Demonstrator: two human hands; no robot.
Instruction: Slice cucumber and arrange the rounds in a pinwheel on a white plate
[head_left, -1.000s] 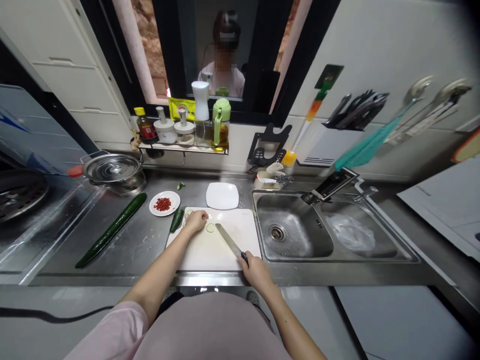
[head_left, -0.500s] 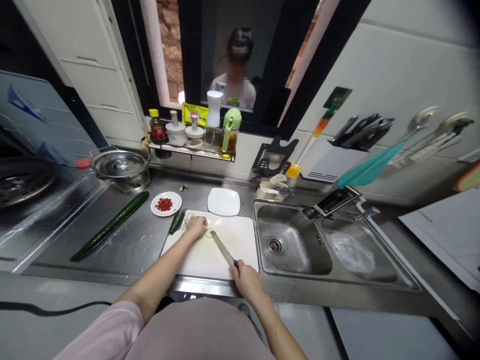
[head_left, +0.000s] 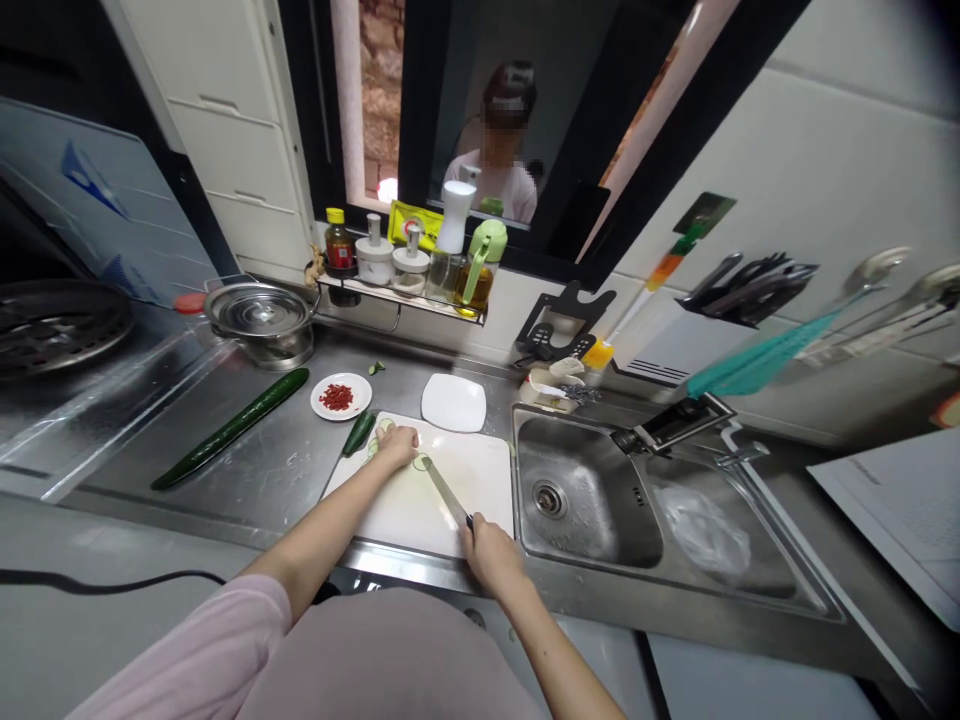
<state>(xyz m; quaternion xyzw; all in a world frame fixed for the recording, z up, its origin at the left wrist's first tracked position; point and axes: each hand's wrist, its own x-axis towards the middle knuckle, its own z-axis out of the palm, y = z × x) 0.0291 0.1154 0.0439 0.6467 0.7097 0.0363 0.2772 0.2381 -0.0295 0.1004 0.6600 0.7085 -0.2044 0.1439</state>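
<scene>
My right hand (head_left: 493, 556) is wrapped round the dark handle of a kitchen knife (head_left: 445, 492). The blade points away from me, low over a white cutting board (head_left: 471, 490), its tip against a thin cucumber slice (head_left: 420, 462). Near the board's far left corner, my left hand (head_left: 396, 447) is closed with its fingers curled down; what they pinch is hidden. More pale slices (head_left: 385, 426) show around those fingers. Along the board's left edge rests a short cut piece of cucumber (head_left: 359, 434).
A whole cucumber (head_left: 232, 428) lies on the steel counter at left. Behind the board stand a plate of small red pieces (head_left: 340, 398) and a white square plate (head_left: 454, 402). The sink (head_left: 592, 500) adjoins on the right; a lidded steel pot (head_left: 274, 335) sits back left.
The view has tilted slightly, shifting the surroundings. Both hands stay almost where they were, and the knife tip remains at the same slice.
</scene>
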